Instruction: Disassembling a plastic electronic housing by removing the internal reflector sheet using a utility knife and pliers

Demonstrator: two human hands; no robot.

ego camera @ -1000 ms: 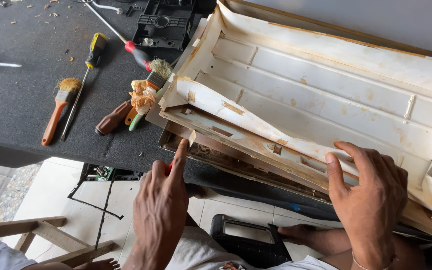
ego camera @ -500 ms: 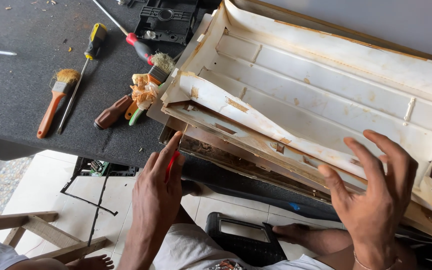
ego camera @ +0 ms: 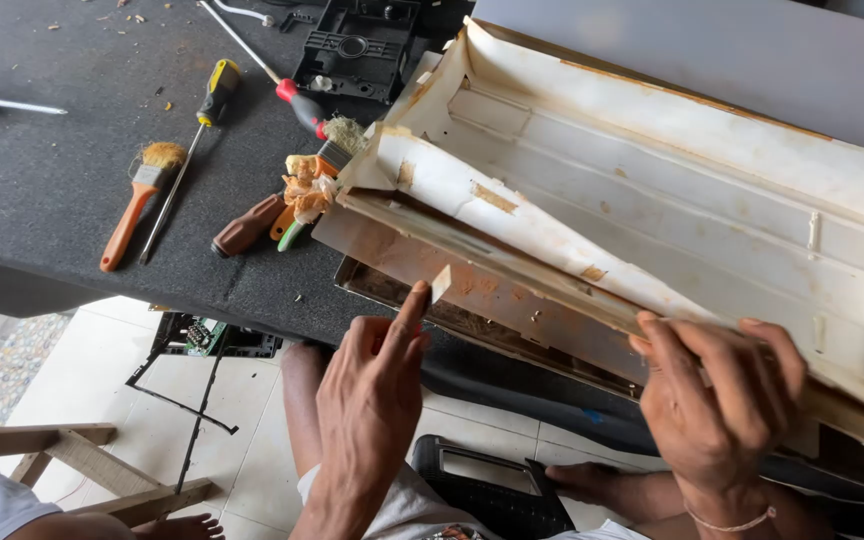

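A long, dirty white plastic housing with rust-brown stains lies tilted on the dark table, its near edge overhanging. My right hand grips that near edge, fingers curled over it. My left hand reaches up to the edge further left, its fingertips pinching a small white tab that sticks out from the brown strip under the housing.
On the table to the left lie an orange-handled brush, a yellow-and-black screwdriver, a red-handled screwdriver, a brown-handled tool and a black plastic part. A circuit board, a wooden frame and a black case are on the tiled floor.
My left hand has risen from below the table edge to the housing's near edge and now touches the small tab. My right hand has closed over the edge.
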